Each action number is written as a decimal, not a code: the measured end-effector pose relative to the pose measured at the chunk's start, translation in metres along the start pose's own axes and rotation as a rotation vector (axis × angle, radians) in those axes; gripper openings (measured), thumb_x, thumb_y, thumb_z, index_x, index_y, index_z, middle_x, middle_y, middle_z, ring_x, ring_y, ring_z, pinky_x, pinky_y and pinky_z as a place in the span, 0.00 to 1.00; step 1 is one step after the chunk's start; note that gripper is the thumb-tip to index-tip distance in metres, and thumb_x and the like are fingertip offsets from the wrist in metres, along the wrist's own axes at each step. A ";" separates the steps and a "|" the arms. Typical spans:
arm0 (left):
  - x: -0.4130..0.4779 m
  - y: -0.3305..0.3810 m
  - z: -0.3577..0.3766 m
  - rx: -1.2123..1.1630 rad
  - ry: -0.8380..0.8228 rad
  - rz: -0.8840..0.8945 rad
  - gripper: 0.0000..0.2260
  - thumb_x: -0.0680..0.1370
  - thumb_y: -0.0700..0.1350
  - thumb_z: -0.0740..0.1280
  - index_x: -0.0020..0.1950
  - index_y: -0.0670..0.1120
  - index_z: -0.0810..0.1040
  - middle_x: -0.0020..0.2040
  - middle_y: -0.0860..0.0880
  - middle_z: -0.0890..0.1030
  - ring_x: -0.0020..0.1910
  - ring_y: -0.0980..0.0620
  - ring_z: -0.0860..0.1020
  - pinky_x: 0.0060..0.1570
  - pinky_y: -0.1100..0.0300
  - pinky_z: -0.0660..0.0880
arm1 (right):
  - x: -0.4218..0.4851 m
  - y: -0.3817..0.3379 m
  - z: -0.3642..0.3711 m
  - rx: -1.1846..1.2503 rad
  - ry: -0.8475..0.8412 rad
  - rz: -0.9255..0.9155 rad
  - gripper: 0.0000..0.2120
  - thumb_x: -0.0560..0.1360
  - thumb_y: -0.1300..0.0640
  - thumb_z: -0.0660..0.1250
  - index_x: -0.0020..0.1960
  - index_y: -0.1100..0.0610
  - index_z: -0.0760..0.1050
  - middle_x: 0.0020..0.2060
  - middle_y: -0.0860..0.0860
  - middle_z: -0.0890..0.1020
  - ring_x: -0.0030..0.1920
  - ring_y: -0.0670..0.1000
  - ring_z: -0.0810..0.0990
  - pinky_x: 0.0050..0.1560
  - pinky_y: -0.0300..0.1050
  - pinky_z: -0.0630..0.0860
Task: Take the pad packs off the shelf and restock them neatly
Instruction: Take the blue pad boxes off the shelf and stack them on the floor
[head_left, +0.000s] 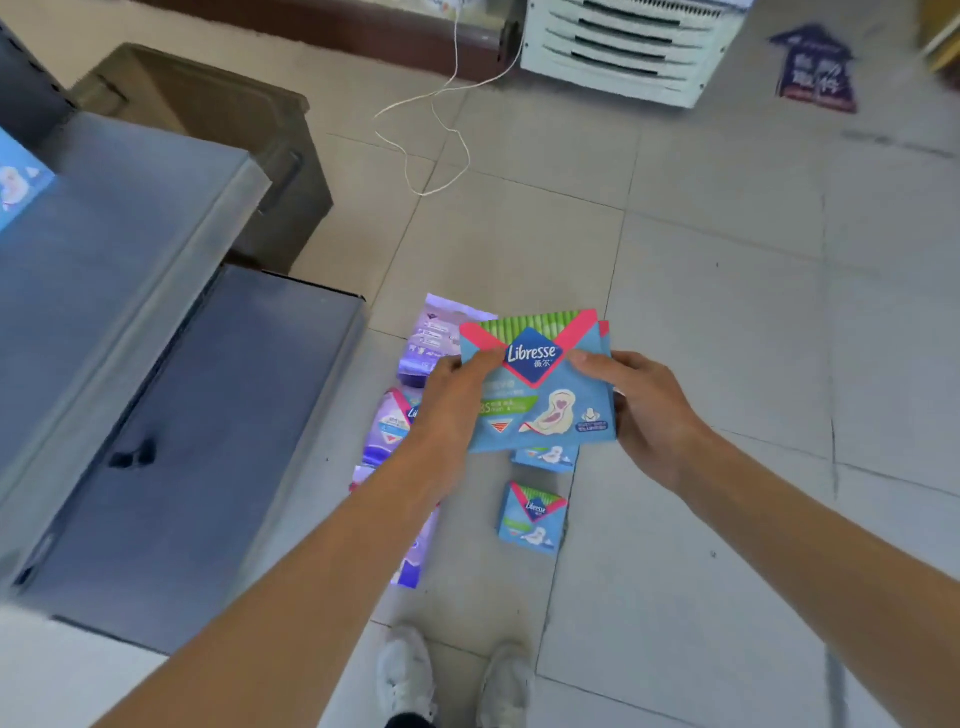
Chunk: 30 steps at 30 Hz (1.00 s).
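The left hand (457, 397) and right hand (647, 413) are pinching opposite sides of the blue pad packs (545, 400), probably squaring them, just right of the shelf (156, 364).

White cord (431, 130) on tiles (727, 312), brown bin (208, 119) left, vented unit (623, 47) w/ arrow sticker (815, 70) beyond.

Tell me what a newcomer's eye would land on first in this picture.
The blue Libresse pad packs, gripped at centre frame by the left hand and the right hand, stand out first. Below them, purple pad packs lie in a row on the tiled floor beside the grey metal shelf, with a small blue pack just right of them.
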<state>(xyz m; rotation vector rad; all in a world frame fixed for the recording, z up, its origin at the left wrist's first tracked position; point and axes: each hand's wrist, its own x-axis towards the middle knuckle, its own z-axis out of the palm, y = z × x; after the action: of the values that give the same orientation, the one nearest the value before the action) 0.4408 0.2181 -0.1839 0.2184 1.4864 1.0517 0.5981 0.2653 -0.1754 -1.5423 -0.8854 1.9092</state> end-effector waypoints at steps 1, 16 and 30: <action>0.001 -0.009 0.006 0.013 -0.017 -0.009 0.25 0.59 0.53 0.71 0.53 0.44 0.78 0.49 0.42 0.83 0.43 0.44 0.81 0.52 0.47 0.77 | 0.000 0.006 -0.009 0.016 0.020 0.011 0.10 0.71 0.59 0.71 0.51 0.60 0.79 0.41 0.54 0.85 0.35 0.52 0.84 0.33 0.42 0.80; 0.066 -0.093 0.038 0.392 -0.051 -0.084 0.19 0.77 0.50 0.66 0.64 0.42 0.69 0.58 0.41 0.80 0.55 0.40 0.80 0.58 0.42 0.75 | 0.033 0.074 -0.070 0.030 0.093 0.179 0.14 0.68 0.55 0.72 0.51 0.60 0.78 0.36 0.51 0.85 0.30 0.46 0.82 0.27 0.34 0.75; 0.170 -0.266 0.023 0.697 0.029 -0.217 0.10 0.79 0.43 0.64 0.57 0.42 0.68 0.56 0.37 0.77 0.46 0.44 0.77 0.40 0.56 0.73 | 0.135 0.243 -0.127 -0.181 0.047 0.485 0.08 0.75 0.63 0.68 0.53 0.62 0.74 0.49 0.58 0.82 0.38 0.50 0.81 0.36 0.38 0.76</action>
<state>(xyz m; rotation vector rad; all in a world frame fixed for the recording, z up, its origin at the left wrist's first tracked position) 0.5351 0.1925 -0.4853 0.5175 1.8141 0.3341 0.6944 0.2287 -0.4632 -2.0501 -0.7242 2.1509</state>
